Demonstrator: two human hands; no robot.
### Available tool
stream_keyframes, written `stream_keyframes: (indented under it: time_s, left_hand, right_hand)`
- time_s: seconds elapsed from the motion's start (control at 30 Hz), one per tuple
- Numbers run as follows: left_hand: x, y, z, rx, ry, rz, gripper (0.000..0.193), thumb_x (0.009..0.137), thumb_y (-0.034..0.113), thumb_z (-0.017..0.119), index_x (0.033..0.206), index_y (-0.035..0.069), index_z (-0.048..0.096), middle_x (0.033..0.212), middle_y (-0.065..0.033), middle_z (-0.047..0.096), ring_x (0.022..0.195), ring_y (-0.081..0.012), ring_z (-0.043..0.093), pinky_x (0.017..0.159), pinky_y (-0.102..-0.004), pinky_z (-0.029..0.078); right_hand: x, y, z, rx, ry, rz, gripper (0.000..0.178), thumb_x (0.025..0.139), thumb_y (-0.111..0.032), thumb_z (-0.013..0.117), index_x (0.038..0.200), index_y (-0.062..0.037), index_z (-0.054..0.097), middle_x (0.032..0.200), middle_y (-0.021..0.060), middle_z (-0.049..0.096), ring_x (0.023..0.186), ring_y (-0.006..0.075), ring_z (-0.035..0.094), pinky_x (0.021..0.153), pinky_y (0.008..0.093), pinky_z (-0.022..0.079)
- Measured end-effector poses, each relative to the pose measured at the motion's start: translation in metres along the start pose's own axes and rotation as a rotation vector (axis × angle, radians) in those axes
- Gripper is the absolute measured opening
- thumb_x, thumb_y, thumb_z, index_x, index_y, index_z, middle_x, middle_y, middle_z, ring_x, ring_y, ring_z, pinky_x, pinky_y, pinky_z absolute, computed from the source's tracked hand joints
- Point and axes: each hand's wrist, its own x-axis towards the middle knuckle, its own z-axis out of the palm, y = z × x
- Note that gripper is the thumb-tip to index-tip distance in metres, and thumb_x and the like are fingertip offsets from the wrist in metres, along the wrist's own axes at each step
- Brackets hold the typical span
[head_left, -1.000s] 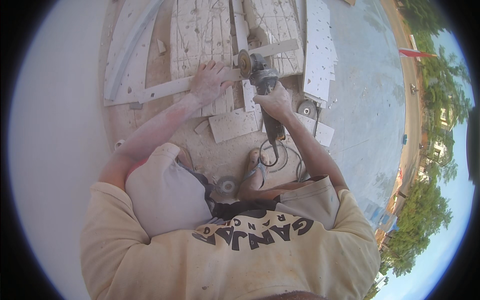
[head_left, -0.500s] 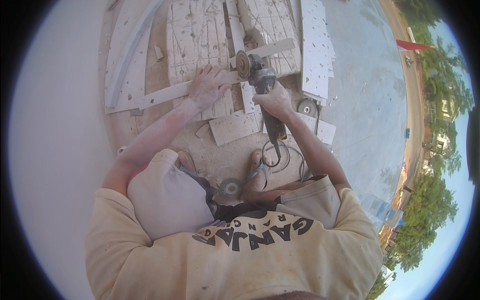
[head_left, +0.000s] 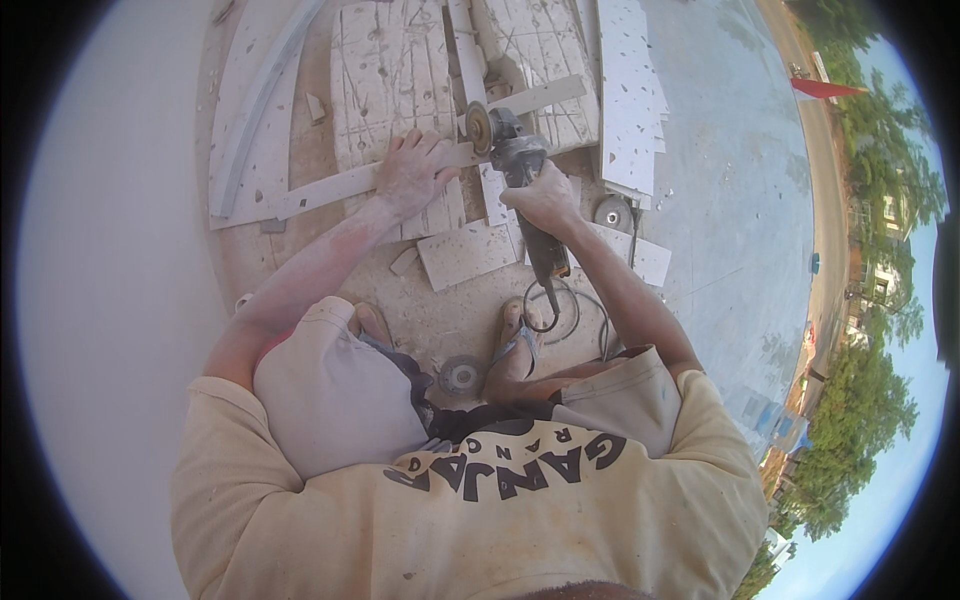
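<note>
My right hand [head_left: 545,203] is closed around the body of a dark angle grinder [head_left: 521,155], its cord trailing down toward my feet. The grinder's disc [head_left: 478,128] stands on edge at the right end of a long white strip [head_left: 335,191]; whether it touches the strip, I cannot tell. My left hand [head_left: 410,178] grips that strip from above, fingers over its far edge and thumb on the near side. Under the strip is a white, dusty block [head_left: 390,80] scored with many cut lines.
A second scored block [head_left: 535,50] lies to the right, with a short strip [head_left: 540,95] across it. White speckled panels [head_left: 627,90] are stacked farther right. Loose discs lie by the panels [head_left: 612,212] and between my feet [head_left: 461,377]. A cut piece [head_left: 466,255] lies nearer me.
The grinder and my right hand have shifted very slightly to the left. My left hand stays on the strip.
</note>
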Motion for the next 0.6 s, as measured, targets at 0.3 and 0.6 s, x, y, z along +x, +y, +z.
stream_keyframes:
  time_s: [0.3, 0.6]
  left_hand:
    - [-0.001, -0.001, 0.000, -0.004, 0.020, 0.016, 0.041, 0.085, 0.036, 0.072, 0.112, 0.007, 0.062, 0.110, -0.0102, 0.060, 0.108, -0.0305, 0.055, 0.093, -0.0455, 0.042]
    - [-0.001, -0.001, 0.000, 0.012, 0.008, 0.010, 0.043, 0.085, 0.037, 0.072, 0.115, 0.008, 0.062, 0.110, -0.0093, 0.060, 0.108, -0.0292, 0.055, 0.094, -0.0445, 0.042]
  right_hand:
    - [0.005, 0.006, 0.004, -0.015, 0.002, 0.015, 0.075, 0.067, -0.028, 0.072, 0.126, 0.0135, 0.050, 0.114, 0.0301, 0.065, 0.113, 0.0395, 0.063, 0.099, 0.0402, 0.049]
    - [0.010, 0.011, 0.005, -0.070, -0.001, 0.032, 0.077, 0.067, -0.033, 0.073, 0.123, 0.0154, 0.051, 0.115, 0.0310, 0.065, 0.113, 0.0392, 0.063, 0.098, 0.0407, 0.050]
